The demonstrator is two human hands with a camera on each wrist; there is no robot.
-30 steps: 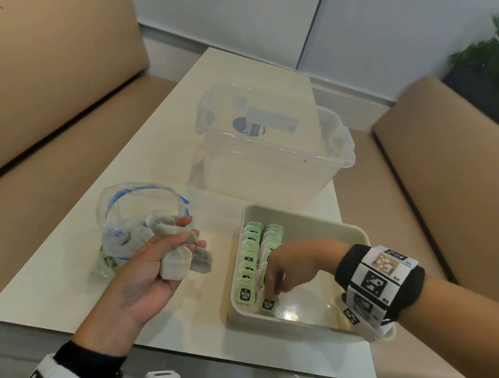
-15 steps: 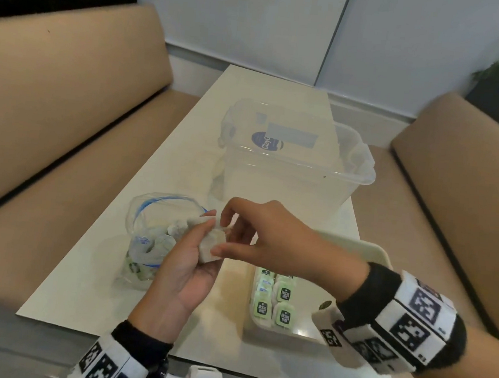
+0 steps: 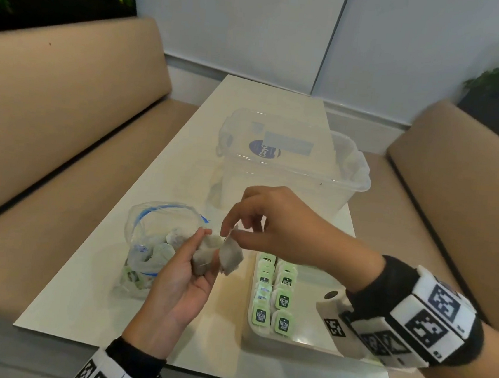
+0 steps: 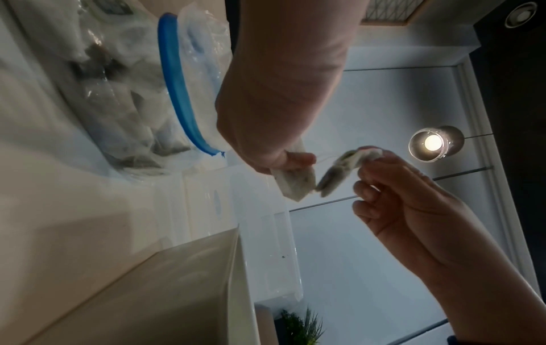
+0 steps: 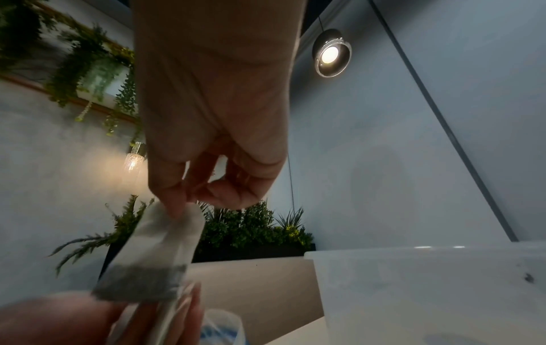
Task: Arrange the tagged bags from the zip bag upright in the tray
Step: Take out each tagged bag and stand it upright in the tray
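My left hand (image 3: pixel 196 270), palm up above the table, grips a small bunch of grey tea bags (image 3: pixel 203 259) beside the clear zip bag (image 3: pixel 158 241), which still holds several bags. My right hand (image 3: pixel 231 236) pinches the top of one tea bag (image 3: pixel 231 258) between thumb and forefinger, and the bag hangs just right of the bunch. The left wrist view shows that pinched tea bag (image 4: pixel 339 172) a little apart from the held tea bags (image 4: pixel 295 184). The cream tray (image 3: pixel 288 340) at the front right holds two rows of upright bags with green tags (image 3: pixel 283 298).
A large clear plastic container (image 3: pixel 290 168) stands behind the tray and the zip bag. The white table (image 3: pixel 86 289) is narrow, with beige bench seats on both sides. The right part of the tray is hidden behind my right wrist.
My right hand left the tray, came over to the left hand and pinched one tea bag out of the bunch. The left hand has risen slightly with its bags.
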